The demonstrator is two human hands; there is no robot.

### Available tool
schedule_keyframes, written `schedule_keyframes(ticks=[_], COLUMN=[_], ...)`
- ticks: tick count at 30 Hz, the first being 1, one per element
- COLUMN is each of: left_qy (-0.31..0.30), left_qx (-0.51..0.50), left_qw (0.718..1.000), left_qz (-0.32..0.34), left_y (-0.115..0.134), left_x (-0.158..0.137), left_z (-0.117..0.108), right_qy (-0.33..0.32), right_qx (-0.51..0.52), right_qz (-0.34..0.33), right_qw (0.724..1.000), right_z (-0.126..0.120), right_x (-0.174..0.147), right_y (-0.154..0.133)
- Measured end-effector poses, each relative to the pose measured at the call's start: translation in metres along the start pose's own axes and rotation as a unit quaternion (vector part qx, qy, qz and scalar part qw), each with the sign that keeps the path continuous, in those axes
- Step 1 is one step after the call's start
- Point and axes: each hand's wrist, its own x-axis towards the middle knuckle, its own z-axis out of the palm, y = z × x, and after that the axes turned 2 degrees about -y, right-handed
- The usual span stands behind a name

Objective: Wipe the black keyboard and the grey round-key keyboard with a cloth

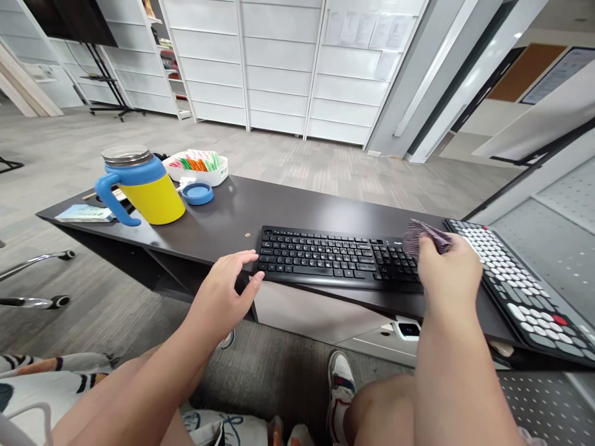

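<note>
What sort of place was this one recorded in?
Probably an office or shared workspace: a black keyboard on a dark desk, a large screen on a wheeled stand, and white panelled cabinets behind.

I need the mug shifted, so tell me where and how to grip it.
Probably best by the blue handle, coming from the left: on the upright mug, it curves out on that side, leaving a gap to reach through, while a round blue piece sits close on the other side.
</note>
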Motion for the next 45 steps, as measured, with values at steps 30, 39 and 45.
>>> schedule_keyframes(ticks=[30, 39, 45], left_qy=[-0.108, -0.137, -0.122], left_qx=[0.074, 0.174, 0.194], left_qw=[0.983, 0.975, 0.973], left_qz=[-0.127, -0.037, -0.006], left_y=[0.007, -0.02, -0.025], left_x=[0.015, 0.012, 0.011], left_z=[0.024, 0.04, 0.043], right_qy=[-0.103, -0.166, -0.065], right_qx=[-0.213, -0.229, -0.119], right_qz=[0.03, -0.022, 0.024], right_qw=[0.971, 0.959, 0.99], right_z=[-0.036, -0.022, -0.037], right_x=[-0.014, -0.027, -0.005], right_y=[0.039, 0.005, 0.039])
